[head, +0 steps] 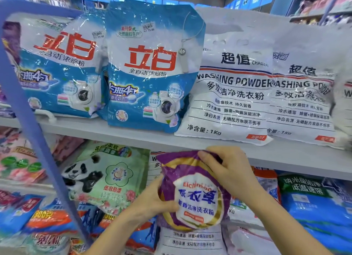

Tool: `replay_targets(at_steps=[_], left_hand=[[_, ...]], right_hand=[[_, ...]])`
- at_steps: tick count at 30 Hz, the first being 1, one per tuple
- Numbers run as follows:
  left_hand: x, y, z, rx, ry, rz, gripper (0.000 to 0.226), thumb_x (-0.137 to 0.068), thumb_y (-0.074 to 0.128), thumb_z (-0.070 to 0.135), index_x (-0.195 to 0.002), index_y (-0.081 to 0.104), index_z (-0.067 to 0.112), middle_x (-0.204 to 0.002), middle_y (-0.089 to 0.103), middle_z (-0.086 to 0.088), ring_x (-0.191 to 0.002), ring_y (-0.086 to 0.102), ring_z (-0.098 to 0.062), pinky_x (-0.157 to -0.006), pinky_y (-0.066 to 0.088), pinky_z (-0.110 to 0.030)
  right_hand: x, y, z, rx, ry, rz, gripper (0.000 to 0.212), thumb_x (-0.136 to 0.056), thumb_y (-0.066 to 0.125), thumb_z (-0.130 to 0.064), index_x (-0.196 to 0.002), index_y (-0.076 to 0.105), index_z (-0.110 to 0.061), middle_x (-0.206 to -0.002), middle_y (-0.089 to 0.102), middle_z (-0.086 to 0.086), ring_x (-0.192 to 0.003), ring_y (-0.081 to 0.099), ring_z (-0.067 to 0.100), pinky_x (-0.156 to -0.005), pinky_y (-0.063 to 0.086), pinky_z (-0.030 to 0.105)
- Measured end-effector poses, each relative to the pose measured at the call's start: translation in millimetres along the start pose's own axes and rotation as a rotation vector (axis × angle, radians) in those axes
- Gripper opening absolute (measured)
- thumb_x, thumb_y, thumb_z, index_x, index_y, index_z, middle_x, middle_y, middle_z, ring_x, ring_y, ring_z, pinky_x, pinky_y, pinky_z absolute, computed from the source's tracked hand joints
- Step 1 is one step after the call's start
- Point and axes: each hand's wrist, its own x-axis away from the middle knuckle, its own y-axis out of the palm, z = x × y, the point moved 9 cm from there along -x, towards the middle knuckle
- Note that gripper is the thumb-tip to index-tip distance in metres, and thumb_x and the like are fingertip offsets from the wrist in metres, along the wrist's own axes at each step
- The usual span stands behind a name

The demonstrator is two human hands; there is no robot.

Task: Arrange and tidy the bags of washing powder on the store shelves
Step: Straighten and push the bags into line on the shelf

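I hold the purple lavender powder bag (pixel 194 193) upright, long axis vertical, label facing me: my left hand (pixel 152 199) grips its side, my right hand (pixel 226 169) pinches its top, below the grey shelf (pixel 133 133).

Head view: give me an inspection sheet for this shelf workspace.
Surface: grey shelf, bags standing along it.
Job's things: purple bag held below the shelf; two blue bags and white bags stand above.
Clutter: panda bag leans among mixed bags below.
Hands: left hand grips the purple bag's side; right hand pinches its top.
Cables: tag on a thin cord on one blue bag.
Surroundings: blue post at left; more shelving behind.
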Motion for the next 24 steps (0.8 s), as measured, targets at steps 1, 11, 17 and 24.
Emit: replay_targets(at_steps=[1,11,17,24], left_hand=[[-0.3,2.2,-1.6,-0.029,-0.004,-0.024,0.105,-0.028,0.095,0.04,-0.118,0.048,0.013,-0.105,0.073,0.001,-0.097,0.069,-0.018,-0.08,0.057,-0.039],[0.1,6.7,46.6,-0.107,0.241,0.053,0.074,-0.051,0.083,0.057,-0.107,0.064,0.011,-0.1,0.074,-0.005,-0.091,0.071,-0.023,-0.08,0.053,-0.023],[2.9,7.4,42.1,-0.072,0.206,0.056,0.078,-0.045,0.081,0.066,-0.098,0.066,0.011,-0.091,0.075,-0.005,-0.083,0.072,-0.02,-0.072,0.054,-0.02],[5.1,29.4,31.9,-0.178,0.226,0.016,0.058,-0.057,0.074,0.047,-0.098,0.069,0.007,-0.092,0.075,-0.003,-0.086,0.071,-0.018,-0.076,0.051,-0.019]], right_hand=[[-5.1,-4.8,-3.8,-0.073,0.011,0.009,0.054,-0.084,0.039,-0.055,-0.059,0.054,-0.01,-0.05,0.051,0.006,-0.049,0.047,0.018,-0.05,0.039,0.042],[-55.3,-80.4,30.4,0.13,0.152,0.107,0.048,-0.092,0.051,-0.041,-0.064,0.062,-0.004,-0.056,0.06,0.014,-0.057,0.057,0.031,-0.061,0.049,0.048],[-61.0,-71.4,17.2,0.23,0.005,-0.143,0.027,-0.082,0.053,-0.059,-0.091,0.058,-0.034,-0.082,0.068,-0.005,-0.075,0.061,0.014,-0.072,0.049,0.035],[-61.7,-60.1,-13.8,0.452,-0.201,0.078,0.043,-0.085,0.032,-0.055,-0.058,0.041,-0.024,-0.047,0.049,-0.002,-0.049,0.049,0.023,-0.047,0.026,0.027]])
